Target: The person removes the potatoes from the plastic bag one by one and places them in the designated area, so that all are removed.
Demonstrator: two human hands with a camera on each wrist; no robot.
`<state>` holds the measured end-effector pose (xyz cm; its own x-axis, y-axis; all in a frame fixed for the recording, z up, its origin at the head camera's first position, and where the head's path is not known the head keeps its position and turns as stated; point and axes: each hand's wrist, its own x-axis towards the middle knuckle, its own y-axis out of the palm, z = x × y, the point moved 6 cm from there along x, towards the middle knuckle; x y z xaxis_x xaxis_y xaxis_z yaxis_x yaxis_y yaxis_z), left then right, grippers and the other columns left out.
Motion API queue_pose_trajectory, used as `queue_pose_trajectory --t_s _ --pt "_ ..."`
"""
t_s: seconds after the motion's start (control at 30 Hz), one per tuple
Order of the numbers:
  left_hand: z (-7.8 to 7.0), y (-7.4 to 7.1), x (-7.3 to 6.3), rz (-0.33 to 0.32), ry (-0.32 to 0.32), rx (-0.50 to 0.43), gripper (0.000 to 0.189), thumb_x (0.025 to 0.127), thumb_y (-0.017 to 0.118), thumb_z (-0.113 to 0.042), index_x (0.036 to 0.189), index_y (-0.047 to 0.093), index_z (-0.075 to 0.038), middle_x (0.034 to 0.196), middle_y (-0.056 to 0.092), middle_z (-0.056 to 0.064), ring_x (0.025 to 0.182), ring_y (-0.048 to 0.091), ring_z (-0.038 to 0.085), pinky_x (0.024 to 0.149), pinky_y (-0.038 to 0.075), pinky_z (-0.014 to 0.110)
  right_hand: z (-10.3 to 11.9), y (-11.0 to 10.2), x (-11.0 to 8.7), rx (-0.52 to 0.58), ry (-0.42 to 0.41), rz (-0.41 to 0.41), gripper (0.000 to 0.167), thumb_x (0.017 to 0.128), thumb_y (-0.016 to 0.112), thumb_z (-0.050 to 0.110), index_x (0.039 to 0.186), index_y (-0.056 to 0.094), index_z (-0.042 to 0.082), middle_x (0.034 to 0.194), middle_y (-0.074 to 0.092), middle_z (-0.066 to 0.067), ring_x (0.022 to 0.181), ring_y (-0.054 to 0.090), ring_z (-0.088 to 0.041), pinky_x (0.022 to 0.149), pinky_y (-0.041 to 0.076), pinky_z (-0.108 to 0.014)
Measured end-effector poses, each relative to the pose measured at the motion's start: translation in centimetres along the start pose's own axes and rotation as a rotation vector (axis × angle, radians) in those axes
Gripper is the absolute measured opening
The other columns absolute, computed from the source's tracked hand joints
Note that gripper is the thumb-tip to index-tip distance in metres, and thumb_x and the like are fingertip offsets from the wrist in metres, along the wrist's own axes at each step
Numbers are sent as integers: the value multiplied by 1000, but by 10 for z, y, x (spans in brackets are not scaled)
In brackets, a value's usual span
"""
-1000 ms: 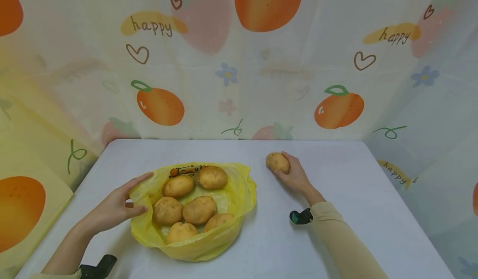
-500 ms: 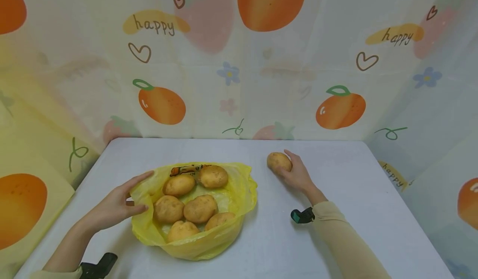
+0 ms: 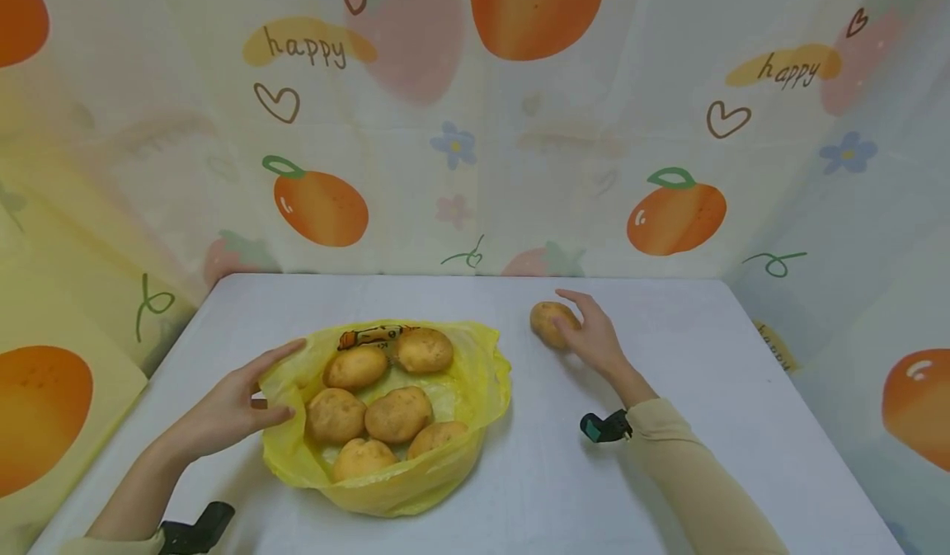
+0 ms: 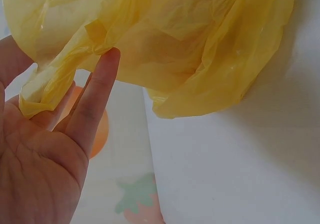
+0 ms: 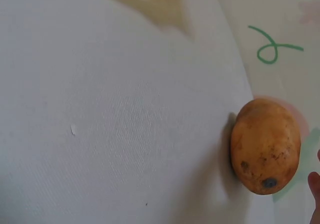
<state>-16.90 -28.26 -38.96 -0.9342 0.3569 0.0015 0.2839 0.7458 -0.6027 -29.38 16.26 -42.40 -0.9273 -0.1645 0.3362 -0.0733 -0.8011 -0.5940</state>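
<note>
A yellow plastic bag [image 3: 401, 493], its mouth spread wide, holds several potatoes [image 3: 397, 415] left of the table's middle. My left hand [image 3: 223, 415] grips the bag's rim at its left side, thumb toward me. In the left wrist view, thin plastic drapes over and between the fingers [image 4: 95, 99]. Beyond the bag to the right, a single potato [image 3: 549, 322] lies on the white table. My right hand [image 3: 594, 340] is just right of it, fingers spread and loose. That potato [image 5: 266, 146] sits apart from the fingertips [image 5: 314, 184] at the right wrist view's edge.
The white tabletop [image 3: 534, 472] ends at the back against a fruit-printed curtain [image 3: 505, 176], which also lines both sides. Black wrist cameras sit on the left wrist [image 3: 196, 529] and the right wrist [image 3: 604, 427].
My right hand has loosened from the single potato, its fingers lifting and spreading slightly to the right. The potato stays where it was. The left hand and bag hold still.
</note>
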Motion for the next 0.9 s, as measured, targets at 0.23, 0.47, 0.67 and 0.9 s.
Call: queue_pose_trajectory --t_s 0.23,0.47,0.67,0.9 --pt "0 1 1 6 -11 -16 80 79 68 -5 146 26 -20 147 26 11 109 46 -5 78 51 24 15 3 -1 22 -45 5 38 85 62 7 122 56 4 123 55 -15 119 46 -30 101 35 -47" --pt "0 0 1 11 -6 -15 80 79 69 -6 146 26 -20 148 25 12 109 46 -6 77 51 24 34 13 -3 34 -108 49 34 84 64 8 117 59 5 118 59 -12 113 52 -29 95 43 -45" --pt "-1 0 0 4 6 -15 81 79 68 -3 146 26 -18 147 25 13 108 46 -8 77 51 24 52 23 -7 84 -169 81 33 82 67 6 115 60 2 113 59 -12 107 54 -31 88 48 -42" --pt "-1 1 0 2 12 -12 81 79 68 -2 146 25 -17 147 26 13 108 47 -7 76 52 25 70 43 -16 167 -161 250 38 84 66 10 121 56 5 118 59 -8 106 57 -29 86 50 -40"
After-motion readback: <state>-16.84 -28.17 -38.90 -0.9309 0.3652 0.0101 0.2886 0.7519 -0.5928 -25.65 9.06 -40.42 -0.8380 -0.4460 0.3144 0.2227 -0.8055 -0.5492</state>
